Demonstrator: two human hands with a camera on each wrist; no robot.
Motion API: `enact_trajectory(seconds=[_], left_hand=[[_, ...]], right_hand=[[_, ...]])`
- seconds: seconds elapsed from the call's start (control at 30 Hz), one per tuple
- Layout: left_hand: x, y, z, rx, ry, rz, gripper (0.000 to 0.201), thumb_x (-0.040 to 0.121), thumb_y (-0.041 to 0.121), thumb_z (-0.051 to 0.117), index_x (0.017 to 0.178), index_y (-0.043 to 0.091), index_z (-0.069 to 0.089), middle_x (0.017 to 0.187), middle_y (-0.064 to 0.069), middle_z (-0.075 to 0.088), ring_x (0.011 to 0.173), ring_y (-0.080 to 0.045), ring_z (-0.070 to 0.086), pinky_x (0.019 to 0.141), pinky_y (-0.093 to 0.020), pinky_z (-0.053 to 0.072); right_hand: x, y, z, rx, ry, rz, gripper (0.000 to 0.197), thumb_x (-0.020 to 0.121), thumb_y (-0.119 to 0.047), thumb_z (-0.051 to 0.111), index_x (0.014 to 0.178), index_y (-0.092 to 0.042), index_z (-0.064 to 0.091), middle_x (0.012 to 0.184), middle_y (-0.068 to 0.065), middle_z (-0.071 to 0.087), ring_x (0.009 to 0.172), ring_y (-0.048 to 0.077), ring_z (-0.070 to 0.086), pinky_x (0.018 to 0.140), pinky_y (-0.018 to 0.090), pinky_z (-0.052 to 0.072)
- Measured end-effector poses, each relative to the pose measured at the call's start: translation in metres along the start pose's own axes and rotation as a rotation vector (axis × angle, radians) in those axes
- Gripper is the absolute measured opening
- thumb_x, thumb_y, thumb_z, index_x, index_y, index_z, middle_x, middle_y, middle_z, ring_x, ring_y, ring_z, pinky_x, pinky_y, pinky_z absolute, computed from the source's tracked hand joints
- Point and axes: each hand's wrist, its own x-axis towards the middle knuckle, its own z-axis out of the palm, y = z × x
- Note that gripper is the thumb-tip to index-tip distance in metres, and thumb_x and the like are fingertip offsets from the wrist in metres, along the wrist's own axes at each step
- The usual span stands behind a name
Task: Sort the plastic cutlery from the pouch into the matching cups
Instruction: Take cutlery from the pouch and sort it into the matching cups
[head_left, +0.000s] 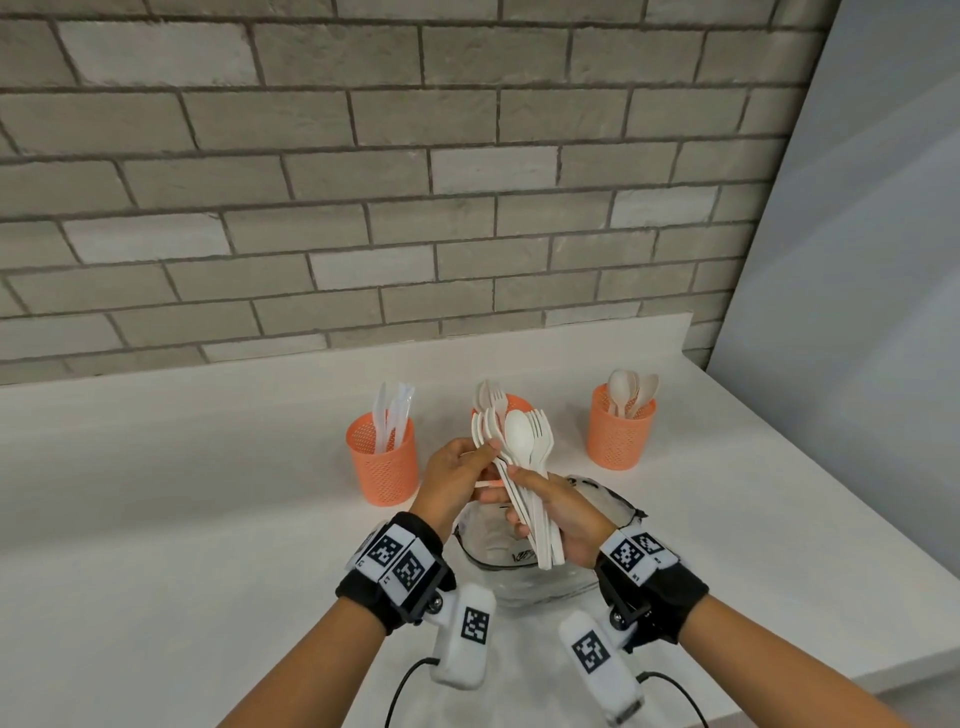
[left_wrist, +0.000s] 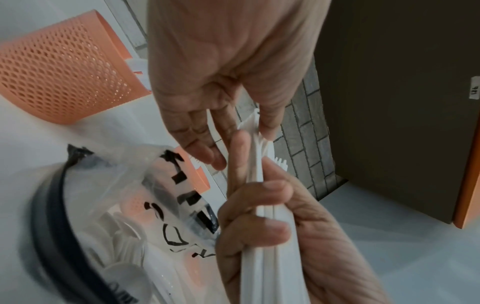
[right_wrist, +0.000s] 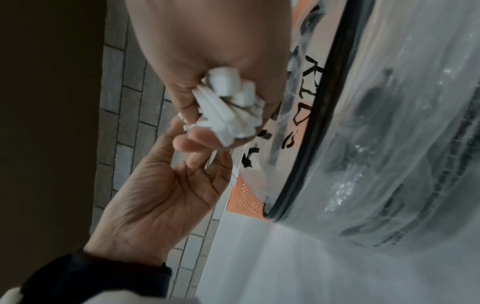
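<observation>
My right hand grips a fanned bundle of white plastic cutlery by the handles, above the clear pouch. The bundle holds several forks and one spoon, heads up. My left hand pinches a utensil at the bundle's left edge between thumb and fingers; its kind is hidden. In the left wrist view my left hand pinches white plastic beside the right hand holding the bundle. The right wrist view shows the handle ends in my right hand.
Three orange mesh cups stand at the back of the white counter: the left one holds knives, the middle one forks, the right one spoons. More white cutlery lies inside the pouch. A brick wall backs the counter.
</observation>
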Motion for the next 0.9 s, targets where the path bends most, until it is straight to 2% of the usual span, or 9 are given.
enact_trajectory(seconds=[0.13,0.27,0.33,0.43,0.5,0.57,0.67,0.8,0.9], left_hand=[[0.005,0.002,0.007,-0.012,0.042,0.015,0.041,0.085,0.029,0.065,0.109,-0.003,0.055,0.091,-0.013,0.067,0.078,-0.022,0.066,0.071,-0.028,0.055],[0.007,0.007,0.019,0.006,0.037,0.042,0.025,0.088,0.029,0.061,0.098,0.008,0.053,0.084,-0.004,0.067,0.07,-0.013,0.065,0.053,-0.014,0.053],[0.01,0.011,0.024,0.006,0.041,0.063,0.024,0.089,0.029,0.06,0.099,0.008,0.056,0.088,-0.005,0.069,0.076,-0.014,0.067,0.06,-0.016,0.055],[0.017,0.015,0.03,0.018,0.015,0.088,0.033,0.092,0.029,0.054,0.113,0.005,0.059,0.1,-0.011,0.07,0.089,-0.023,0.068,0.077,-0.027,0.056],[0.02,0.019,0.035,0.028,-0.005,0.101,0.03,0.096,0.026,0.047,0.113,0.006,0.059,0.1,-0.011,0.069,0.087,-0.022,0.067,0.073,-0.023,0.055],[0.022,0.022,0.041,0.042,0.0,0.111,0.028,0.099,0.02,0.04,0.113,0.005,0.058,0.098,-0.011,0.066,0.081,-0.017,0.064,0.06,-0.013,0.053],[0.026,0.024,0.048,0.04,0.019,0.097,0.022,0.099,0.015,0.035,0.1,0.008,0.056,0.087,-0.007,0.062,0.075,-0.015,0.06,0.048,-0.012,0.05],[0.031,0.024,0.052,0.102,-0.008,0.12,0.025,0.098,0.015,0.038,0.084,0.021,0.058,0.084,-0.001,0.065,0.077,-0.015,0.063,0.058,-0.014,0.052],[0.039,0.026,0.048,0.237,-0.049,0.091,0.018,0.096,0.015,0.045,0.087,0.018,0.06,0.078,0.001,0.063,0.068,-0.011,0.059,0.057,-0.016,0.047]], right_hand=[[-0.001,-0.006,-0.003,0.01,-0.022,0.001,0.019,0.095,-0.022,0.05,0.105,-0.011,0.06,0.084,0.012,0.071,0.044,0.009,0.053,0.038,0.018,0.041],[0.0,-0.015,-0.009,-0.028,-0.021,-0.02,0.017,0.095,-0.022,0.049,0.102,-0.011,0.06,0.082,0.01,0.071,0.045,0.009,0.054,0.039,0.018,0.042],[0.003,-0.02,-0.012,-0.061,-0.011,-0.041,0.018,0.094,-0.022,0.05,0.104,-0.01,0.06,0.086,0.012,0.07,0.046,0.01,0.055,0.04,0.018,0.042],[0.007,-0.029,-0.018,-0.095,-0.019,-0.055,0.017,0.095,-0.022,0.05,0.102,-0.011,0.062,0.084,0.011,0.072,0.048,0.011,0.055,0.04,0.018,0.043],[0.009,-0.034,-0.022,-0.101,-0.034,-0.055,0.018,0.095,-0.024,0.049,0.101,-0.013,0.062,0.083,0.009,0.073,0.05,0.011,0.055,0.042,0.019,0.043],[0.01,-0.037,-0.026,-0.085,-0.051,-0.051,0.02,0.096,-0.024,0.047,0.1,-0.012,0.062,0.084,0.01,0.073,0.05,0.012,0.056,0.043,0.02,0.045],[0.012,-0.041,-0.031,-0.055,-0.08,-0.041,0.021,0.097,-0.024,0.045,0.103,-0.011,0.061,0.089,0.015,0.071,0.05,0.013,0.057,0.044,0.021,0.046],[0.015,-0.047,-0.04,-0.155,-0.105,-0.038,0.02,0.097,-0.025,0.046,0.105,-0.012,0.06,0.095,0.017,0.069,0.053,0.012,0.059,0.047,0.021,0.048],[0.017,-0.053,-0.051,-0.23,-0.12,-0.022,0.02,0.096,-0.024,0.047,0.106,-0.01,0.059,0.091,0.016,0.069,0.052,0.012,0.058,0.047,0.021,0.049]])
